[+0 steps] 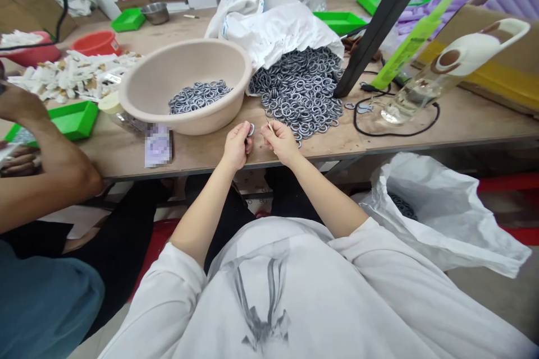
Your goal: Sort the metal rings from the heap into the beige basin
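Over the table's front edge, my left hand [237,147] is closed on a small grey ring [251,129], pinched between thumb and fingers. Close beside it, my right hand [282,143] grips a thin, light-coloured stick-like tool [270,125]; its exact kind is too small to make out. The tool and the ring are apart. Behind my right hand, a heap of grey rings [301,95] spills from a white plastic sack [282,25] onto the wooden table. To the left stands a beige basin [185,59] with more grey rings [200,95] in its bottom.
A co-worker's arm [46,162] reaches in at left, near a green tray [76,120] and white pieces [71,76]. A clear bottle [416,95], a black cord and a slanted dark post [379,22] stand right. An open white sack [442,202] is below the table.
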{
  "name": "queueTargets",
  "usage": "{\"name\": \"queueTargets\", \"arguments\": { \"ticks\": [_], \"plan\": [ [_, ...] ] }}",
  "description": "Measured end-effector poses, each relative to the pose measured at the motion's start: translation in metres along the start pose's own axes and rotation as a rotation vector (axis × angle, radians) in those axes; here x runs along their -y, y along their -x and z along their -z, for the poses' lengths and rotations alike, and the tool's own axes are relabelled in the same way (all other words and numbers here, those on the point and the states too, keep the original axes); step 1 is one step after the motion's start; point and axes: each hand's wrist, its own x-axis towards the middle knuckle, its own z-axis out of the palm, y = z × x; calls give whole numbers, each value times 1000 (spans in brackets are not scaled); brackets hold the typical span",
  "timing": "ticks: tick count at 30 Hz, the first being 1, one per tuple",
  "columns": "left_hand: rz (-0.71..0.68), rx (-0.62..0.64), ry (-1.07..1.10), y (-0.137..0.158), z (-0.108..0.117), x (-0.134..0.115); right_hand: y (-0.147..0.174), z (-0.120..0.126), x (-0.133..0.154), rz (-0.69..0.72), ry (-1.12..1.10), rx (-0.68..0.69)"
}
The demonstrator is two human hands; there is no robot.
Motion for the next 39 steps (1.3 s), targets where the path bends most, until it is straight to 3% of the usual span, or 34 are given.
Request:
{"name": "queueTargets", "arguments": {
  "ticks": [39],
  "plan": [
    [12, 15, 41, 1, 0, 0, 1, 3, -3, 23, 15, -31]
  ]
}}
